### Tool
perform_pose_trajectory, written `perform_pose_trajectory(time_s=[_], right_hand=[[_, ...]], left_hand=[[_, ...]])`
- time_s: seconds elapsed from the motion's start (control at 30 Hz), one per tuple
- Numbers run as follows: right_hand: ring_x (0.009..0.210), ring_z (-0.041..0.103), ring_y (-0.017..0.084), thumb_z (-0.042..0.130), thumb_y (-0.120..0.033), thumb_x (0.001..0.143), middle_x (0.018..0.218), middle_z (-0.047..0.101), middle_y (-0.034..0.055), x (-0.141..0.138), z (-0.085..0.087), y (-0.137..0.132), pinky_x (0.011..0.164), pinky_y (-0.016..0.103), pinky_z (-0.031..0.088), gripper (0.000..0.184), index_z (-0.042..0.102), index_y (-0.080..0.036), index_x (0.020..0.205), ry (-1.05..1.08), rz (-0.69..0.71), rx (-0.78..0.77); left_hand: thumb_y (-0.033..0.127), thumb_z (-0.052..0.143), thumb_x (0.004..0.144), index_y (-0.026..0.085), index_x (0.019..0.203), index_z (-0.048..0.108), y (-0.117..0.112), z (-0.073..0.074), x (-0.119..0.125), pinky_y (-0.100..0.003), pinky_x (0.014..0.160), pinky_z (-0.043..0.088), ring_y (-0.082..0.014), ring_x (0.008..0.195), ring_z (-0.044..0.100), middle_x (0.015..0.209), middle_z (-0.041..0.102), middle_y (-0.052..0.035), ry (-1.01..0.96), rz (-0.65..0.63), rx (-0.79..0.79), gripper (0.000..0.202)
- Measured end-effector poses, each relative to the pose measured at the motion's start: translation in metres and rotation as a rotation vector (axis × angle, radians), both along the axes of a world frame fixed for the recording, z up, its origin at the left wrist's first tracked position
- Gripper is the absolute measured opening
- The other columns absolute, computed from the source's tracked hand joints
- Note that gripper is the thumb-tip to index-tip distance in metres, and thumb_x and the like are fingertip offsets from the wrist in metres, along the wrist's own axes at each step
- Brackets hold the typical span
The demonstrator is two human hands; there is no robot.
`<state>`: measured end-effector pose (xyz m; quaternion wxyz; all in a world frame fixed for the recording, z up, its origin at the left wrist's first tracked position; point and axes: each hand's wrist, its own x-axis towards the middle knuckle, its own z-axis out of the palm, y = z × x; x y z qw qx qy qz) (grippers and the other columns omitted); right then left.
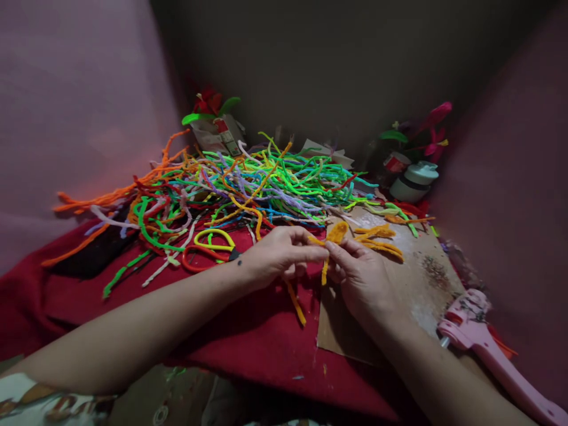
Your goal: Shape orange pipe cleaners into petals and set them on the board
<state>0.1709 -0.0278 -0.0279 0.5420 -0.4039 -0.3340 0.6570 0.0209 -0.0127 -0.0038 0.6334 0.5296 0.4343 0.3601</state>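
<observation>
My left hand and my right hand meet above a red cloth. Both pinch the same orange pipe cleaner, which is bent into a loop at the top with a tail hanging down between my fingers. A second orange strand trails from under my left hand onto the cloth. Just beyond my right hand, a few folded orange pieces lie on a brown cardboard sheet.
A big tangled heap of pipe cleaners in many colours covers the far side of the cloth. A pink glue gun lies at the right. A white jar and artificial flowers stand at the back right.
</observation>
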Motion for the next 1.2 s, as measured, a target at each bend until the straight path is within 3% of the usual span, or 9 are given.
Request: perform_pose_trajectory(time_s=[0.2,0.4,0.5,0.6,0.83,0.93,1.0,1.07,1.2], right_hand=[[0.051,0.052,0.01,0.073,-0.027,0.061,0.06,0.059,-0.0008,-0.003,-0.001,-0.004,0.048,0.021,0.041,0.019,0.061,-0.015,0.069,0.013,0.045,-0.009],[0.036,0.032,0.003,0.074,-0.027,0.059,0.042,0.043,-0.007,0.002,-0.004,-0.001,0.036,0.017,0.023,0.025,0.052,-0.014,0.056,-0.007,0.027,-0.023],[0.036,0.03,0.003,0.073,-0.028,0.06,0.042,0.041,-0.0077,0.003,-0.006,0.003,0.036,0.017,0.021,0.025,0.051,-0.015,0.057,-0.013,0.004,-0.009],[0.039,0.036,0.004,0.072,-0.027,0.062,0.05,0.051,-0.0042,0.002,-0.006,0.003,0.037,0.018,0.025,0.021,0.056,-0.014,0.065,-0.024,0.027,0.0],[0.036,0.041,0.006,0.068,-0.025,0.063,0.045,0.051,-0.0036,0.002,-0.001,-0.001,0.036,0.019,0.03,0.017,0.056,-0.014,0.061,-0.113,0.011,0.024],[0.035,0.039,0.006,0.066,-0.026,0.065,0.045,0.051,-0.0027,0.002,0.001,-0.001,0.035,0.018,0.029,0.017,0.057,-0.013,0.058,-0.178,0.037,0.01],[0.035,0.04,0.006,0.067,-0.027,0.063,0.048,0.053,-0.0014,0.002,0.001,-0.001,0.034,0.019,0.029,0.017,0.058,-0.013,0.059,-0.188,0.042,-0.019],[0.036,0.04,0.006,0.068,-0.028,0.061,0.051,0.055,-0.0004,0.002,0.002,-0.002,0.033,0.019,0.028,0.018,0.058,-0.013,0.059,-0.172,0.044,-0.045],[0.035,0.033,0.005,0.065,-0.028,0.066,0.043,0.044,-0.0047,0.005,0.003,-0.002,0.035,0.019,0.022,0.022,0.052,-0.015,0.053,-0.109,0.121,-0.034]], left_hand=[[0.026,0.059,0.072,0.013,0.067,0.051,-0.012,-0.008,0.017,-0.015,0.034,0.024,-0.0034,0.034,0.039,0.046,0.049,0.0051,0.121,-0.169,-0.06,0.016],[0.025,0.055,0.074,0.016,0.064,0.045,-0.009,-0.008,0.012,-0.016,0.032,0.021,-0.0024,0.03,0.031,0.045,0.047,0.0068,0.094,-0.261,-0.097,0.017],[0.029,0.058,0.075,0.017,0.076,0.05,-0.009,-0.011,0.008,-0.018,0.043,0.035,-0.0065,0.046,0.048,0.06,0.056,0.0034,0.222,-0.131,0.161,0.015],[0.029,0.061,0.073,0.018,0.088,0.052,-0.009,-0.015,0.009,-0.02,0.055,0.041,-0.01,0.062,0.055,0.07,0.059,0.002,0.257,-0.022,0.359,0.02],[0.016,0.055,0.075,0.013,0.081,0.057,-0.007,-0.011,0.013,-0.021,0.066,0.043,-0.0095,0.068,0.055,0.073,0.059,0.0003,0.09,0.026,0.357,0.007],[0.015,0.054,0.076,0.013,0.08,0.058,-0.007,-0.012,0.011,-0.021,0.065,0.044,-0.0092,0.067,0.054,0.072,0.059,0.0004,0.135,0.02,0.376,0.007],[0.015,0.05,0.078,0.014,0.081,0.059,-0.008,-0.015,0.008,-0.021,0.067,0.044,-0.0098,0.069,0.055,0.073,0.06,-0.0005,0.249,0.035,0.487,0.009],[0.015,0.045,0.081,0.015,0.083,0.06,-0.008,-0.019,0.004,-0.023,0.07,0.044,-0.0118,0.073,0.055,0.077,0.061,-0.0032,0.411,0.014,0.714,0.015],[0.022,0.043,0.084,0.016,0.088,0.062,-0.007,-0.02,-0.004,-0.032,0.078,0.042,-0.0177,0.081,0.055,0.086,0.064,-0.0103,0.632,-0.21,1.122,0.02]])
